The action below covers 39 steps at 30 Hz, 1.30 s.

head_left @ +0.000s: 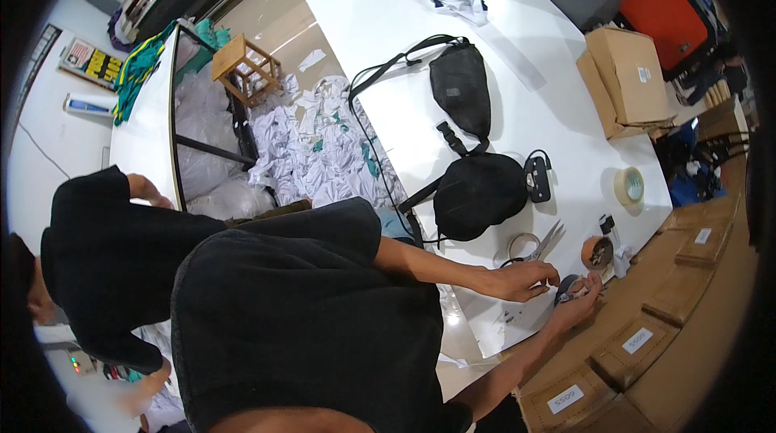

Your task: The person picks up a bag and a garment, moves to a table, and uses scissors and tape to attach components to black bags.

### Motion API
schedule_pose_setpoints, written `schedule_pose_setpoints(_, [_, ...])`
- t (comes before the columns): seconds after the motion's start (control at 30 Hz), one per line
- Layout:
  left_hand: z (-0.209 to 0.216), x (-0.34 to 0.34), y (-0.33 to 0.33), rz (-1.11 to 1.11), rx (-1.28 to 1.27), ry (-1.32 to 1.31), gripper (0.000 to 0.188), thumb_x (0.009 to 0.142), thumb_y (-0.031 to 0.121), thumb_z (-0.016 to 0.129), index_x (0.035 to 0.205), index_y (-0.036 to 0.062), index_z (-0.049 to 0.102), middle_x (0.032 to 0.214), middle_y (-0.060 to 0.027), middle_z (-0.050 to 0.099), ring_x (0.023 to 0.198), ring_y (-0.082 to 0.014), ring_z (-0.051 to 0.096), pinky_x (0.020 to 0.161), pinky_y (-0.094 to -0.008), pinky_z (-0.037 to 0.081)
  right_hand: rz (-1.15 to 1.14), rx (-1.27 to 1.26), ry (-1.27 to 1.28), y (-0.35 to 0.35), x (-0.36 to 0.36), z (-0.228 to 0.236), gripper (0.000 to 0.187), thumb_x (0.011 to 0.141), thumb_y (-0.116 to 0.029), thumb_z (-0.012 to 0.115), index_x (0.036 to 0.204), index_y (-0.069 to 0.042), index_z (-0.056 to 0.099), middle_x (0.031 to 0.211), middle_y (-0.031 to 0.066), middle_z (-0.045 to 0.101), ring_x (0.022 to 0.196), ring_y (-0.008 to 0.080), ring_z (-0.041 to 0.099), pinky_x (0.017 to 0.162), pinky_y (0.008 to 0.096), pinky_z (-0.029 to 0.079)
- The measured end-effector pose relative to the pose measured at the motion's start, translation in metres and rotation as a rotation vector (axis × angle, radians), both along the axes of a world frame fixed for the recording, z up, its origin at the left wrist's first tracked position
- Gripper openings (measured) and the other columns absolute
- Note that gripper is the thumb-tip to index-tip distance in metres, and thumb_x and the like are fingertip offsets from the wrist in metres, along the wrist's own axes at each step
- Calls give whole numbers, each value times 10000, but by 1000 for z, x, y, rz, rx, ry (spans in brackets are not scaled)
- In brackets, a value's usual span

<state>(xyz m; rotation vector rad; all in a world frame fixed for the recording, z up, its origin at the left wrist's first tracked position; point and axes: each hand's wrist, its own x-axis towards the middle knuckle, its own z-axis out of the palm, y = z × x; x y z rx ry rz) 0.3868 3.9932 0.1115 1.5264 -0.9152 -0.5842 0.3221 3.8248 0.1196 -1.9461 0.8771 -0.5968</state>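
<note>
My left hand hovers over the near corner of the white table, its fingers bent and thumb apart. Nothing shows in it. Close to its fingertips is a small round thing with a dark rim and pale, patterned middle. My right hand is at that thing's edge with fingers pinched together; what they hold is too small to make out. Beside them stands an orange-brown round container with small pieces inside. Scissors lie with open blades by a tape roll, near my left hand.
Black bags with straps lie mid-table. A power strip and a wide tape roll lie beyond them. Cardboard boxes border the table. White cloth scraps cover the floor; another person stands behind me.
</note>
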Motion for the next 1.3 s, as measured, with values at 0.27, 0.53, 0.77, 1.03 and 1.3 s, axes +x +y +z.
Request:
schedule_pose_setpoints(0.27, [17, 38, 81, 262, 68, 55, 193, 889, 19, 541, 1070, -15, 597, 1031, -183, 622, 981, -328, 620, 816, -428, 489, 120, 91, -145, 82, 9, -24, 228, 918, -24, 561, 1130, 58, 562, 1154, 185, 586, 1051, 253, 591, 883, 380, 513])
schedule_pose_setpoints(0.53, [12, 68, 100, 436, 60, -100, 203, 863, 9, 556, 1058, 13, 611, 1028, -152, 622, 958, -318, 620, 765, -389, 499, 18, -406, 365, 130, -29, -62, 303, 857, -25, 632, 1092, -56, 443, 1024, 190, 610, 962, 410, 597, 808, 477, 458])
schedule_pose_setpoints(0.77, [-68, 48, 41, -115, 501, -841, 267, 773, 231, 658, 1011, 111, 655, 1125, -74, 591, 1191, -210, 498, 991, -446, 332, 9, -319, 577, 109, -16, -63, 413, 787, -106, 730, 1059, -95, 420, 920, 207, 652, 877, 428, 643, 723, 507, 462])
schedule_pose_setpoints(1.03, [-39, 65, 43, -87, 458, -696, 102, 825, 201, 633, 910, 150, 659, 938, -62, 650, 1065, -181, 571, 949, -420, 342, 133, -190, 331, 28, -15, -61, 232, 841, -24, 641, 950, -38, 437, 798, 180, 560, 731, 369, 568, 684, 444, 448])
schedule_pose_setpoints(1.3, [92, 87, 92, 37, -190, 9, 195, 880, 135, 666, 992, -15, 613, 959, -152, 656, 943, -288, 638, 817, -408, 478, 94, -297, 527, 65, 16, -35, 175, 936, -129, 559, 1037, -2, 495, 983, 227, 620, 898, 377, 623, 767, 451, 482])
